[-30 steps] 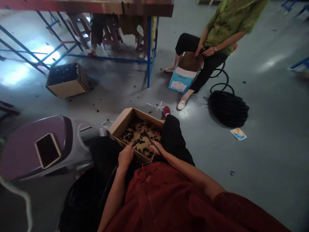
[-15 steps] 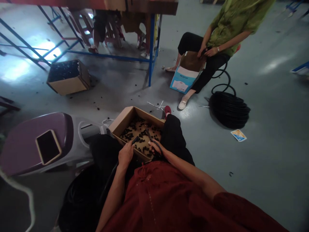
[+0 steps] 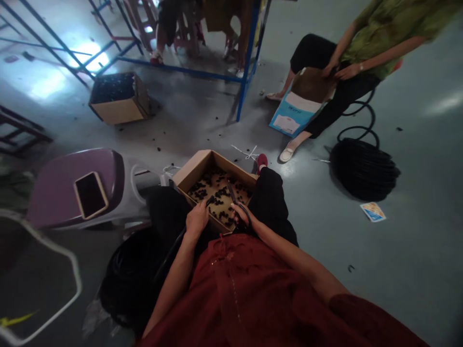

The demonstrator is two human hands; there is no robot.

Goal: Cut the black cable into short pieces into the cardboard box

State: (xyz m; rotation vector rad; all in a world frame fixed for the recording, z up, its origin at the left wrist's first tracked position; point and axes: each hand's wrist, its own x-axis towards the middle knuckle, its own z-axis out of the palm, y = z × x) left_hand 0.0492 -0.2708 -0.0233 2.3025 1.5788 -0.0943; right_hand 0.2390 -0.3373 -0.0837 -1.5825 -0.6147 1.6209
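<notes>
- The black hose [image 3: 176,243] is a slim, smooth, rubbery-looking tube; its cut end juts a little past the left hand [image 3: 197,220] toward the box, and the rest trails back down along the left forearm to a dark coil [image 3: 126,279] on the floor by the person's left side.
- The left hand's fingers are wrapped tight around the hose near its end, so the tube runs through the fist and comes out just ahead of the knuckles.
- The right hand [image 3: 243,215] is closed on black scissors [image 3: 235,200]; the dark blades slant up and away from the fingers over the box, well clear of the hose tip. Whether the blades are open cannot be told.
- Both hands rest at the near rim of an open cardboard box [image 3: 193,168] sitting on the person's lap: plain brown corrugated walls, matte, with a pale floor.
- Small black pieces [image 3: 217,195] lie scattered over the box floor, short and chunky, just beyond the fingertips of both hands.
- Left of the left hand, a phone [image 3: 90,194] with a dark screen lies flat on a glossy purple plastic stool [image 3: 61,188].
- Far beyond the fingers, another person in a green top [image 3: 390,24] sits with hands over a blue-and-white carton [image 3: 294,113], a second black hose coil [image 3: 363,168] beside them on the grey floor.
- A further cardboard box [image 3: 119,103] full of dark pieces stands near blue metal table legs [image 3: 247,62].
</notes>
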